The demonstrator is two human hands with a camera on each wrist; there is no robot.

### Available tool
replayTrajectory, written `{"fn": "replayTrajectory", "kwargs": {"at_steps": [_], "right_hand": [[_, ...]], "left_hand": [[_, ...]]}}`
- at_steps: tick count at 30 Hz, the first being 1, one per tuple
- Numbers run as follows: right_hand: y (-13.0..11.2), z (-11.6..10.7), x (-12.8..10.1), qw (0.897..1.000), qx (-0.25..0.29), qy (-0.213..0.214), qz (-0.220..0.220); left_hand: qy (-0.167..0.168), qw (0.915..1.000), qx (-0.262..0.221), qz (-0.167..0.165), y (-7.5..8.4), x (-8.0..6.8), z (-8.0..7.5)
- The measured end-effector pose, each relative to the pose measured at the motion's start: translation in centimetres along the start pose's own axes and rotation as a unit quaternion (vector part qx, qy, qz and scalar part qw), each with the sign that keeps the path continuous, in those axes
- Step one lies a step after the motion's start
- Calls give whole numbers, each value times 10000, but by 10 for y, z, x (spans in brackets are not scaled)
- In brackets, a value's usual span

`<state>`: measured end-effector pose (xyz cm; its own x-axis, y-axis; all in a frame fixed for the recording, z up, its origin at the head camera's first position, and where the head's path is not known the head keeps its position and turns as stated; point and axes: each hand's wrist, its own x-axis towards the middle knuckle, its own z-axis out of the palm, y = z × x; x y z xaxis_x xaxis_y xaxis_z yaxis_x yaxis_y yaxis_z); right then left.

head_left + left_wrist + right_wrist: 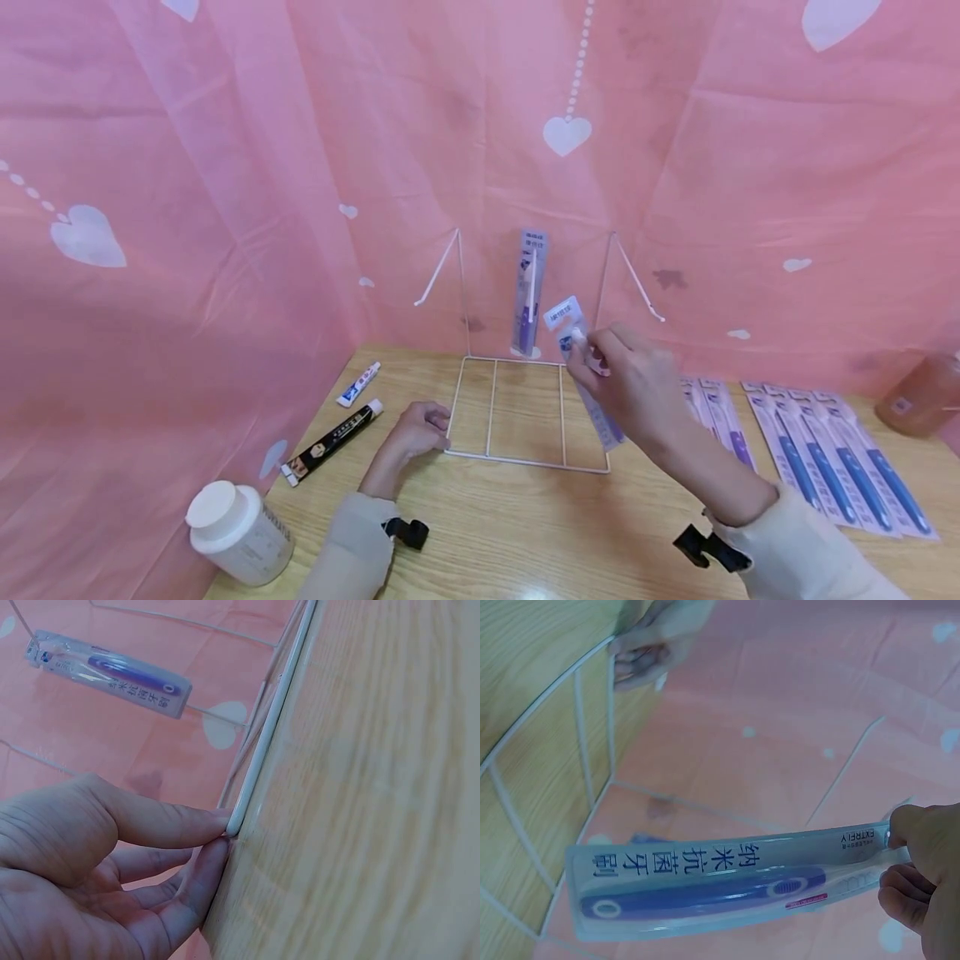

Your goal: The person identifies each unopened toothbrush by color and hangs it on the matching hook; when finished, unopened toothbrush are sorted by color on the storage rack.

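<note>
By the rack (526, 460), our right hand (637, 383) pinches a toothbrush pack (705, 901), probably light, stiff, slippery, best gripped near its top; our left hand (415, 429) pinches the rack's corner.

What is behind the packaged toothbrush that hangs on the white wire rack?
Behind the hanging package, pink cloth shows; in the left wrist view, a rack wire emerges past its lower end. What the package covers cannot be seen.

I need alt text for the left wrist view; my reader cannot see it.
The left hand pinches a corner of a white wire rack on a wood-grained table; behind, a packaged purple toothbrush hangs from the rack.
</note>
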<state>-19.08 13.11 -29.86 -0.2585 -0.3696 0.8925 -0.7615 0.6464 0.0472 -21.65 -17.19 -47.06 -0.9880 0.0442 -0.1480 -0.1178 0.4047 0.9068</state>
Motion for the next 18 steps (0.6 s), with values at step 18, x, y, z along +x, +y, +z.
{"fn": "replayTrajectory", "kwargs": {"at_steps": [18], "right_hand": [[-23,16,17,9985,255,-451,202]], "left_hand": [[-15,10000,-12,88,-3,1,-1]]}}
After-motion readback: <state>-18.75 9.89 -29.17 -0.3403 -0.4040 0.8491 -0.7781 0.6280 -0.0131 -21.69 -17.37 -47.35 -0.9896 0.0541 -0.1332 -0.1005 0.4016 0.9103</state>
